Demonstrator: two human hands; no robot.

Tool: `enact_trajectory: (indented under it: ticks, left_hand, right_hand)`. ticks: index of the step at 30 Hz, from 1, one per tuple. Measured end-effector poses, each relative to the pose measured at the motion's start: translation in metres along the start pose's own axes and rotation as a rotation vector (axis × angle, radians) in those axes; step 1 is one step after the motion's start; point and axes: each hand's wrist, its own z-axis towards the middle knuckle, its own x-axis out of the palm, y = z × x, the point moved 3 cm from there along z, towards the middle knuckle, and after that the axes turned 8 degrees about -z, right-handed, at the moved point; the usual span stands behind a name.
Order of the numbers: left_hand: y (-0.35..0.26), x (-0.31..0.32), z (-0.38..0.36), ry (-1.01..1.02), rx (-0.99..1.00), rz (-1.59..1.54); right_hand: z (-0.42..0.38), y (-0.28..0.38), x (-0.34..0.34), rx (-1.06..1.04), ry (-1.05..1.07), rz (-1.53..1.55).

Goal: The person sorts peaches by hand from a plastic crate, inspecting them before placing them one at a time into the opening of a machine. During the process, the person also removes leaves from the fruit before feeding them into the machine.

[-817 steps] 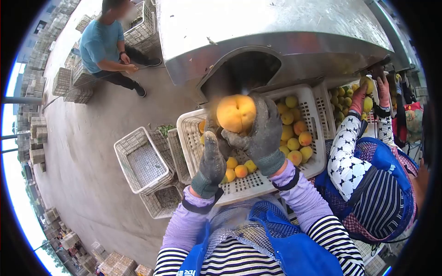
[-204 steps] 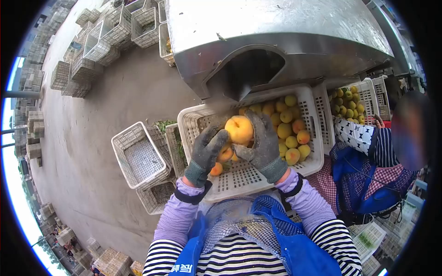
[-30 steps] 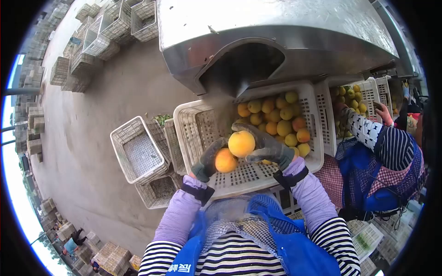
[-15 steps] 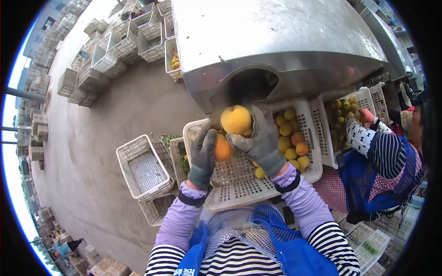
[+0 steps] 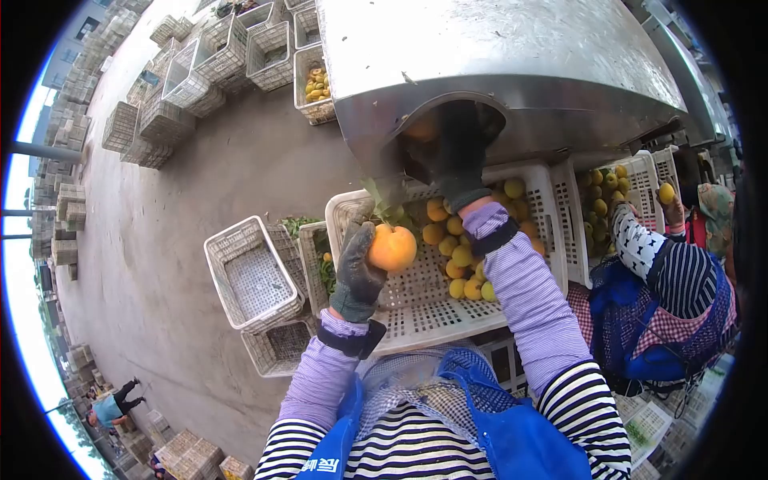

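Over the left part of a white crate, my left hand, in a dark glove, is closed on an orange peach. My right hand, gloved too, reaches into the dark opening of a metal machine. Its fingers are in shadow, and an orange fruit shows dimly at their left. Several yellow and orange fruits lie in the right part of the crate, below my right forearm. Some green leaves hang near the crate's back edge.
A co-worker at the right holds up a yellow fruit beside another fruit crate. An empty white crate stands at the left. More crates are stacked at the back left. Another person is far off at the lower left.
My right hand has moved up into the machine's opening, away from my left hand. My left hand still has a peach. More fruits show in the crate. The co-worker's hand has risen with a fruit.
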Motion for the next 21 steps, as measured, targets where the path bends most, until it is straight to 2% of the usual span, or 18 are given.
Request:
enact_trajectory:
  ticks: [1, 2, 3, 5, 8, 11, 12, 14, 17, 18, 20, 21]
  left_hand:
    - [-0.005, 0.007, 0.000, -0.022, 0.002, -0.031]
    - [-0.011, 0.015, -0.004, 0.029, 0.047, 0.102]
    - [-0.014, 0.021, -0.006, 0.057, 0.042, 0.053]
    - [-0.015, 0.030, -0.010, 0.107, 0.026, -0.045]
    - [-0.016, 0.038, -0.014, 0.128, -0.001, 0.021]
    - [-0.018, 0.066, -0.022, -0.001, 0.181, 0.152]
    - [-0.020, 0.069, -0.022, 0.027, 0.194, 0.185]
    - [-0.021, 0.069, -0.015, 0.067, 0.283, 0.424]
    - [-0.012, 0.057, 0.000, 0.228, 0.409, 0.549]
    - [-0.011, 0.060, 0.005, 0.196, 0.392, 0.462]
    - [-0.003, 0.058, 0.007, 0.010, 0.421, 0.165]
    - [0.000, 0.047, 0.004, 0.010, 0.375, 0.142]
  right_hand:
    - [0.000, 0.002, -0.011, 0.057, 0.075, 0.042]
    - [-0.014, 0.005, -0.028, 0.071, 0.098, 0.119]
    - [-0.040, 0.010, -0.046, 0.082, 0.121, 0.194]
    - [-0.088, 0.021, -0.066, -0.080, 0.301, 0.370]
    - [-0.140, 0.040, -0.054, -0.056, 0.399, 0.452]
    - [-0.141, 0.050, -0.058, 0.175, 0.176, 0.626]
    - [-0.140, 0.051, -0.060, 0.165, 0.077, 0.566]
    - [-0.130, 0.049, -0.061, 0.095, 0.051, 0.551]
    - [-0.091, 0.043, -0.065, 0.033, -0.029, 0.466]
    - [-0.074, 0.040, -0.064, 0.015, -0.063, 0.432]
    - [-0.058, 0.010, -0.013, 0.055, -0.055, 0.089]
    - [-0.048, 0.007, -0.011, 0.111, 0.016, 0.093]
